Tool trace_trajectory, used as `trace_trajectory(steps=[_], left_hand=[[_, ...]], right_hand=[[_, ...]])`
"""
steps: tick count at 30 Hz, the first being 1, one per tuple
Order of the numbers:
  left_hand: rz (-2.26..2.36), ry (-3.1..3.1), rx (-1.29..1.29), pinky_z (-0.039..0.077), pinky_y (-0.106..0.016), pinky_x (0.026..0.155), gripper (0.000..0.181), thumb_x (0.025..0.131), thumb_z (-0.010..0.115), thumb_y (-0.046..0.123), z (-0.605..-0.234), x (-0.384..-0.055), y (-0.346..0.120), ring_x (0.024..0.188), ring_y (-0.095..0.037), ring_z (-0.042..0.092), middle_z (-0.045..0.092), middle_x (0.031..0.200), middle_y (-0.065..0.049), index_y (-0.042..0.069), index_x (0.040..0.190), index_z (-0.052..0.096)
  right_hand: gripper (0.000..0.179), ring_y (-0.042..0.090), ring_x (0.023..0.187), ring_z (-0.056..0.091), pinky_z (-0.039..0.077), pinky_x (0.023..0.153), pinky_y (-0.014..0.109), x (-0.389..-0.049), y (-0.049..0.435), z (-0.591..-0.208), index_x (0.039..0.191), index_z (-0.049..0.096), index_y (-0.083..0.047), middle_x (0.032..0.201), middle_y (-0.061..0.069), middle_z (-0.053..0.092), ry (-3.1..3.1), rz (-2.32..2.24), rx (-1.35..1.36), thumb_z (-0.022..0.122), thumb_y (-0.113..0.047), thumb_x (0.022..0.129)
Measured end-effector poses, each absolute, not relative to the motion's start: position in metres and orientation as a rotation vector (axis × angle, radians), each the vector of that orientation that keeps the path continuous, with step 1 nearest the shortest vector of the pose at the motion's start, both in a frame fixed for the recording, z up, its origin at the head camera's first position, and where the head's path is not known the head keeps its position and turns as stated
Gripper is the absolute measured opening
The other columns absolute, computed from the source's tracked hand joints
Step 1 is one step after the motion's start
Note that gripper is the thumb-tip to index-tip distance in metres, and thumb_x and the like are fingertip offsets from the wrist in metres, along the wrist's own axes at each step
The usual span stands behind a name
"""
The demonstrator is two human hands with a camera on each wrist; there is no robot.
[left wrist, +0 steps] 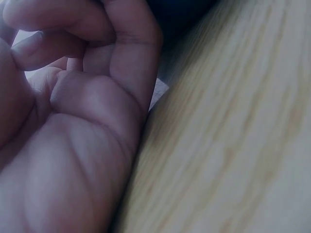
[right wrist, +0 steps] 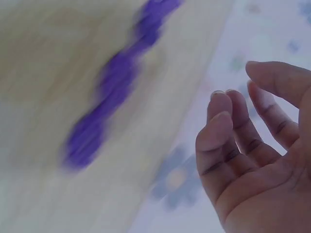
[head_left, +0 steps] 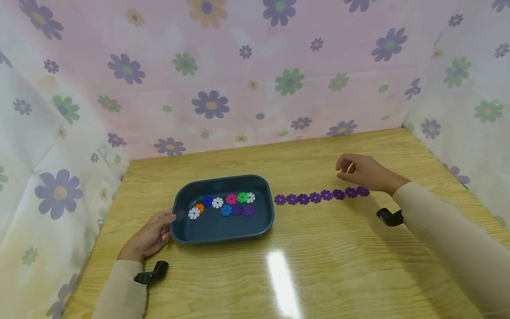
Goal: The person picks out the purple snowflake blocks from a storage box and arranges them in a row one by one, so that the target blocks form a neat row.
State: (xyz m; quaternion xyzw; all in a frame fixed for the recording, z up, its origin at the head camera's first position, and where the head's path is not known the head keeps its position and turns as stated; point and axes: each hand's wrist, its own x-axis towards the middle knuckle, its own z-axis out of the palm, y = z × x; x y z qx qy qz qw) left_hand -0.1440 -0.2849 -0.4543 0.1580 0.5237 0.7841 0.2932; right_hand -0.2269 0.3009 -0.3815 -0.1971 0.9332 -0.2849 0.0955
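Note:
A dark blue rectangular tray (head_left: 223,228) sits on the table, with my left hand (head_left: 147,237) gripping its left end, thumb over the rim and fingers curled outside. Inside lie several notched plastic discs: white, orange, blue, pink (head_left: 231,199), green and purple. To the tray's right, several purple notched discs (head_left: 315,198) form a line across the wood. Above that line's right end hovers my right hand (head_left: 368,172), fingers loosely bent and nothing between them. In the right wrist view the purple discs (right wrist: 116,80) look blurred beside the hand (right wrist: 262,160).
The wooden table (head_left: 215,283) carries a bright light reflection at its front middle. Flower-patterned cloth (head_left: 231,79) hangs along the back and both sides. A black wrist device (head_left: 153,273) shows at the left sleeve, another (head_left: 389,217) at the right.

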Motion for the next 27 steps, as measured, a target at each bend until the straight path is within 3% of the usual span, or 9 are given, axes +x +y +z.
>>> trace_trajectory(steps=[10,18,27], left_hand=[[2.09,1.421,0.408,0.04,-0.009,0.055,0.033,0.11,0.026,0.008,-0.455,-0.144,-0.286,0.07,0.001,0.054,0.066,0.1,0.006,0.007,0.131,0.052],[2.091,1.405,0.456,0.031,-0.015,0.054,0.035,0.109,0.022,0.005,-0.456,-0.145,-0.286,0.066,0.001,0.049,0.065,0.098,0.006,0.004,0.13,0.05],[2.079,1.444,0.424,0.031,-0.014,0.054,0.033,0.109,0.024,0.005,-0.454,-0.145,-0.285,0.065,0.001,0.049,0.064,0.096,0.006,0.005,0.128,0.051]], right_hand=[[0.009,0.016,0.09,0.062,0.055,0.082,0.036,-0.233,0.188,-0.351,0.106,0.06,-0.016,0.098,0.002,0.064,2.615,-0.982,-0.91,0.065,-0.016,0.098],[0.015,0.015,0.095,0.063,0.055,0.091,0.038,-0.237,0.125,-0.348,0.111,0.062,-0.01,0.102,0.002,0.066,2.453,-0.975,-1.057,0.064,-0.017,0.098],[0.019,0.018,0.086,0.063,0.054,0.08,0.029,-0.239,0.076,-0.361,0.115,0.06,-0.007,0.094,0.003,0.063,2.283,-0.939,-1.057,0.065,-0.014,0.098]])
